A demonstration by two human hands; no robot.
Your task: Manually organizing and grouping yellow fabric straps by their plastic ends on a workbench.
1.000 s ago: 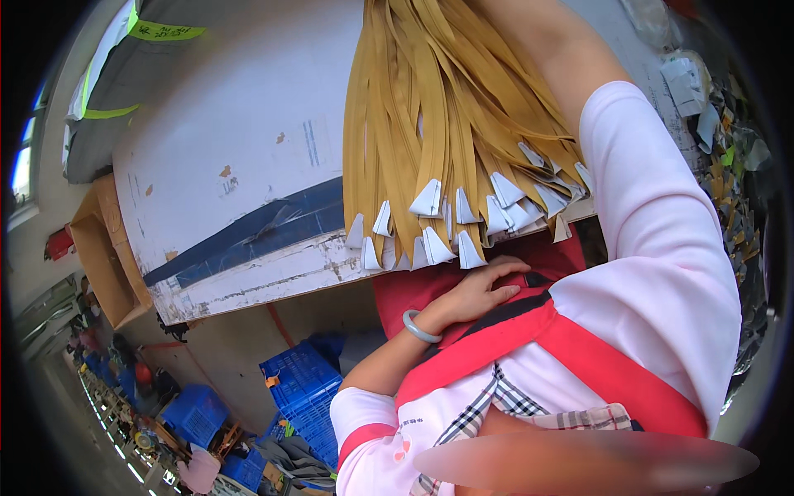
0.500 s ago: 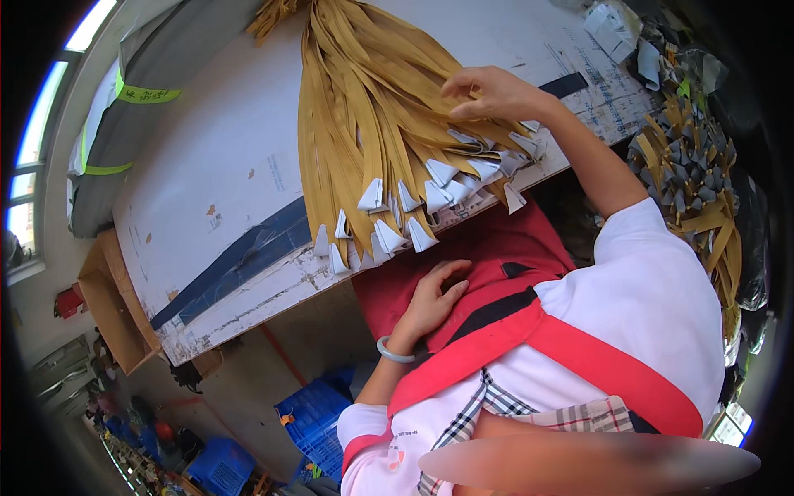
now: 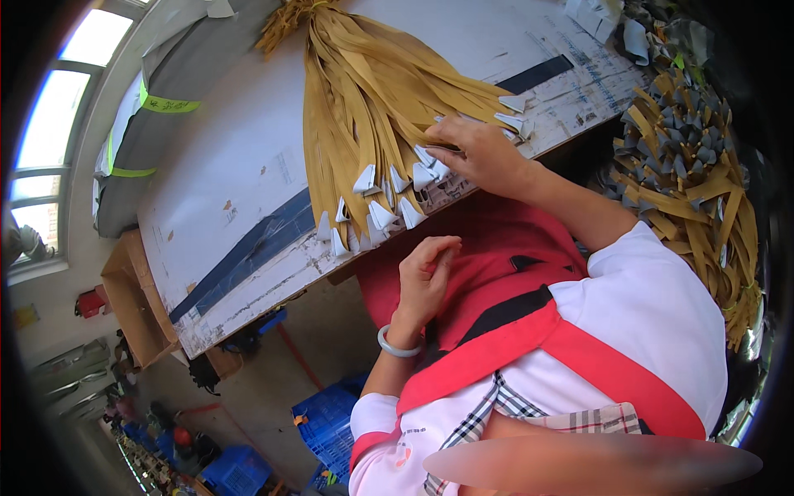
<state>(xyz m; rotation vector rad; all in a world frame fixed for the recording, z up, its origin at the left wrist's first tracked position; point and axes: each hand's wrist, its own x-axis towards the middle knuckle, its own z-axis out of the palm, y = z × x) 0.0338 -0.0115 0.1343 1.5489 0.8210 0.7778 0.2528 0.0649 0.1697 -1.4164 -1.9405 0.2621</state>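
Currently | right hand (image 3: 484,157) over tan straps (image 3: 360,99) | left hand (image 3: 423,277) near red apron (image 3: 500,236) | hands apart, both grips unclear

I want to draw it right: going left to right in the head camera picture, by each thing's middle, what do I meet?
Bright window → cardboard box → white-tipped tan straps → person's right hand → heap of grey-tipped straps.

Writing (image 3: 168,105) on the lime strip (image 3: 195,107) is illegible.
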